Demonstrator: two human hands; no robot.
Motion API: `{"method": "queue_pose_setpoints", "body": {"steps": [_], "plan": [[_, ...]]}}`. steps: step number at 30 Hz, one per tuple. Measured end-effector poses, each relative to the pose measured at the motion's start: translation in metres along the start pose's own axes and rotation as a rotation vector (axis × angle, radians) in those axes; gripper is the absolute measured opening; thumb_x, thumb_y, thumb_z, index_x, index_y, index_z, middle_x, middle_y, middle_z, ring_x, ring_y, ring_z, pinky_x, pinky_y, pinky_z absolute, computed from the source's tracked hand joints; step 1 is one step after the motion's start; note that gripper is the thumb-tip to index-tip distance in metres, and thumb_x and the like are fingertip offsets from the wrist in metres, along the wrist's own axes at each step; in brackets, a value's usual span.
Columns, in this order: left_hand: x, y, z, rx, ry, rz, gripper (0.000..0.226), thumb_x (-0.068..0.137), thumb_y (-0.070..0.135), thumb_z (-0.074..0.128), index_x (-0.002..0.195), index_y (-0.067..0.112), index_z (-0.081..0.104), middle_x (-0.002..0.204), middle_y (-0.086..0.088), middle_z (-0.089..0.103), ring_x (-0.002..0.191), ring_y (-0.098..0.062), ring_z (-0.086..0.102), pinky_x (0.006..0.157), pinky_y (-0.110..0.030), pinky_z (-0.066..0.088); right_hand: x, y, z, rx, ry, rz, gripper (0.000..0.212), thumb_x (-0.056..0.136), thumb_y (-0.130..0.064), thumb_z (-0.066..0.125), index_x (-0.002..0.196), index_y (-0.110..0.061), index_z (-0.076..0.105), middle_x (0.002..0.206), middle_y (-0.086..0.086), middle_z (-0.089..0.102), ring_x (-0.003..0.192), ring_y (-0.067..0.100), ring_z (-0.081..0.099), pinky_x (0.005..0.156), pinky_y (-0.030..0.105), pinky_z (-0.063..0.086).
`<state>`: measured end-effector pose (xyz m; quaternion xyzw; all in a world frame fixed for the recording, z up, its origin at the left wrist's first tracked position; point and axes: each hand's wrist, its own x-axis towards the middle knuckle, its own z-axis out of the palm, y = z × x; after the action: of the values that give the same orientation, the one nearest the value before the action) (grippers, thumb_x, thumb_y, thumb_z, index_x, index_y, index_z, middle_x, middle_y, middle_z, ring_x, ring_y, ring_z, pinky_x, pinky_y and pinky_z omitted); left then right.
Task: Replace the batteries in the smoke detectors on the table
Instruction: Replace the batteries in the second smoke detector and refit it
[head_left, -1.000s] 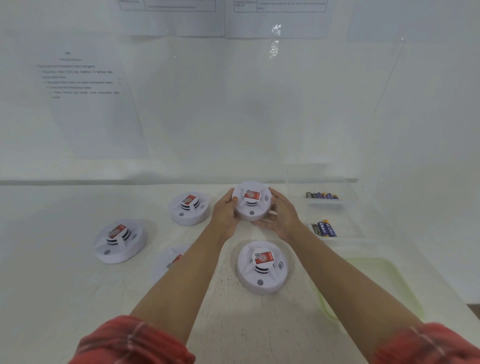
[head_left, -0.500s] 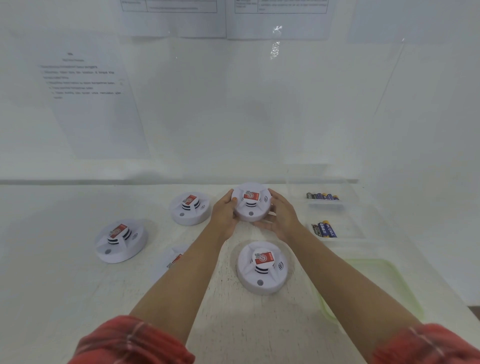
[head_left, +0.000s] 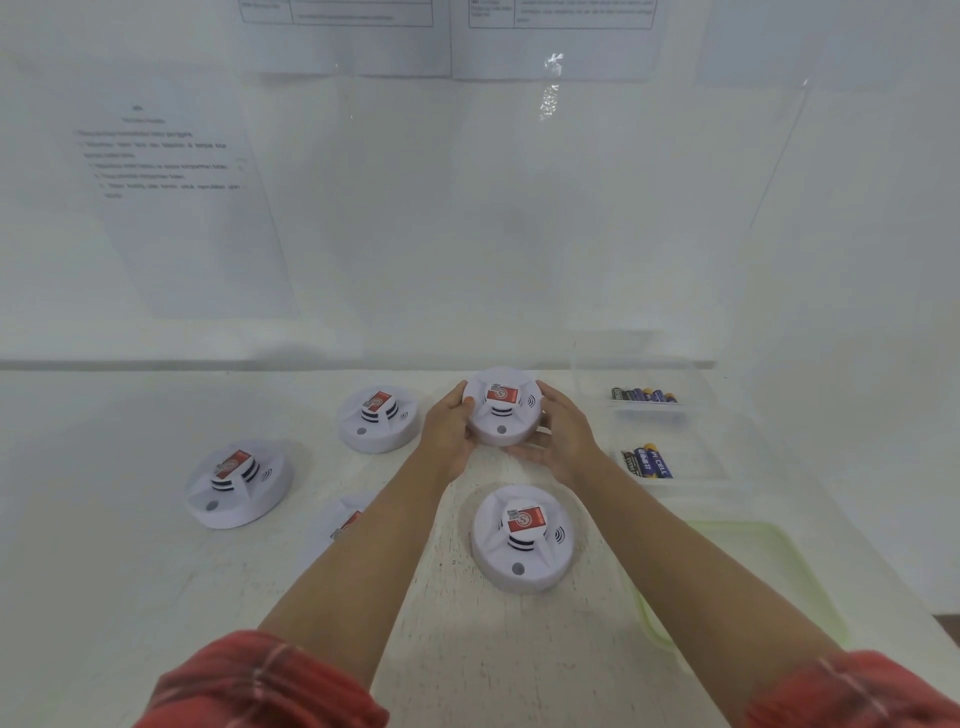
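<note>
Table (head_left: 519, 649), batteries (head_left: 644, 395) in seemingly clear trays (head_left: 698, 465)

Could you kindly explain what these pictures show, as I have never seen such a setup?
There is no machine: a person wears a camera on the head, so the view looks down along their own arms. The left hand and right hand grip the far smoke detector by its sides. Four more lie on the white table: the near detector, the left detector, the back-left detector, and a half-hidden detector under the left forearm. On the right, batteries sit in two clear trays, with a pale green tray nearer.
</note>
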<state>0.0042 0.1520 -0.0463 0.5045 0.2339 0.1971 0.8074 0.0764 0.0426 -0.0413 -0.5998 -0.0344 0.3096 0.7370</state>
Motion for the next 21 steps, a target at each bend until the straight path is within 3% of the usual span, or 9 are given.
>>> {"method": "queue_pose_setpoints", "body": {"steps": [4,6,9,16,21], "plan": [[0.0032,-0.0007,0.0008,0.019,-0.011,-0.002,0.031,0.100,0.000,0.031,0.100,0.011,0.060,0.099,-0.003,0.062,0.088,-0.017,0.059,0.075,-0.026,0.047,-0.0001,-0.0003,0.0001,0.012,0.014,0.008,0.036,0.095,-0.011,0.037,0.123,-0.019,0.057,0.121,0.015,0.061,0.080,0.026,0.064,0.052,0.028,0.054],[0.0037,-0.0014,0.0010,0.020,-0.011,-0.004,0.029,0.100,0.000,0.030,0.107,0.009,0.058,0.098,-0.003,0.062,0.085,-0.014,0.059,0.072,-0.024,0.049,-0.0002,-0.0006,0.0001,0.019,0.020,0.010,0.036,0.095,-0.011,0.037,0.124,-0.019,0.057,0.121,0.015,0.061,0.080,0.025,0.063,0.052,0.028,0.053],[0.0029,-0.0010,0.0011,0.030,-0.011,-0.007,0.034,0.100,0.002,0.031,0.126,0.004,0.051,0.116,-0.010,0.060,0.089,-0.016,0.060,0.066,-0.021,0.051,-0.0004,-0.0009,-0.0004,0.014,0.021,0.013,0.038,0.094,-0.009,0.036,0.124,-0.019,0.057,0.119,0.014,0.061,0.079,0.025,0.063,0.054,0.029,0.052],[0.0073,-0.0019,0.0009,0.030,0.058,-0.042,0.038,0.100,0.004,0.032,0.135,0.003,0.047,0.135,-0.014,0.053,0.112,-0.027,0.054,0.074,-0.026,0.050,0.0016,0.0013,0.0020,0.021,0.051,-0.006,0.041,0.094,-0.006,0.034,0.128,-0.016,0.054,0.127,0.016,0.058,0.098,0.031,0.058,0.058,0.029,0.051],[0.0080,-0.0007,0.0025,0.057,0.071,-0.037,0.036,0.100,0.004,0.033,0.131,0.003,0.050,0.131,-0.014,0.056,0.109,-0.027,0.055,0.080,-0.028,0.049,0.0031,0.0014,0.0011,0.016,0.055,-0.017,0.040,0.095,-0.005,0.032,0.127,-0.014,0.055,0.126,0.016,0.059,0.097,0.030,0.058,0.059,0.030,0.051]]}}
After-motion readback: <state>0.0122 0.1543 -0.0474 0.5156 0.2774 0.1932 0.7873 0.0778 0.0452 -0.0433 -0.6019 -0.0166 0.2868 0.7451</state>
